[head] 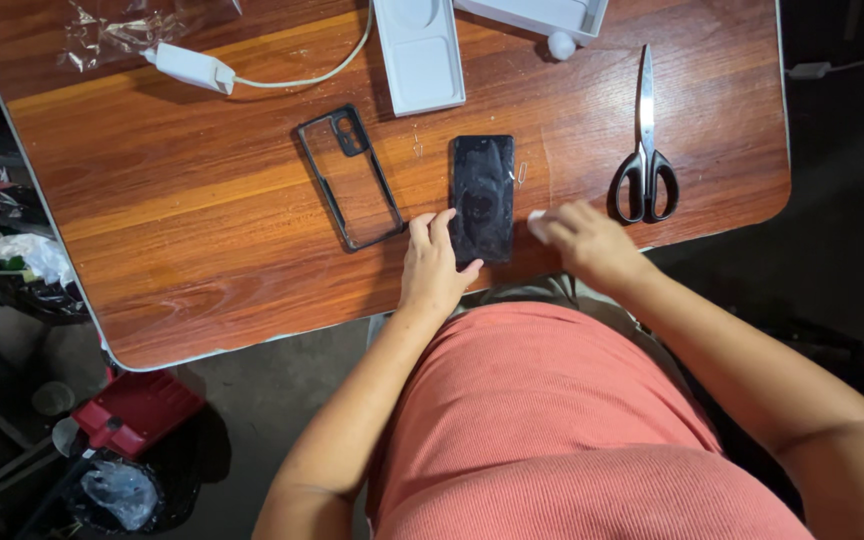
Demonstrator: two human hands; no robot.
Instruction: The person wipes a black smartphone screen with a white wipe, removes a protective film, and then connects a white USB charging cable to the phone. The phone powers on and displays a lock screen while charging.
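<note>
— Head view, looking down: what sits in the middle of the tabletop (202,200)?

— A black phone (482,197) lies flat, face up, near the edge closest to the person; take it as the landmark for the rest.

— And the hands?

— Left hand (436,268) rests flat just left of the phone's lower end, fingers spread and loose, fingertips touching its left edge, thumb reaching towards its bottom corner; it grips nothing. Right hand (584,238) sits just right of the phone's lower end, fingers curled and closed on a small white wipe (537,226); the wipe lies close beside the phone, though whether it touches I cannot tell.

— What else is near?

— A clear phone case with a dark rim (350,177) lies left of the phone, tilted, just apart from it; a small metal pin (522,173) lies right beside the phone's upper right edge; scissors (645,150) lie further right, well apart, handles towards the person, blades shut. Beyond the phone's top end sits a white box tray (419,55), with a second white box part (537,15) right of it; a white charger with its cable (194,68) lies far to the upper left, and a crumpled clear wrapper (112,30) beyond that.
</note>
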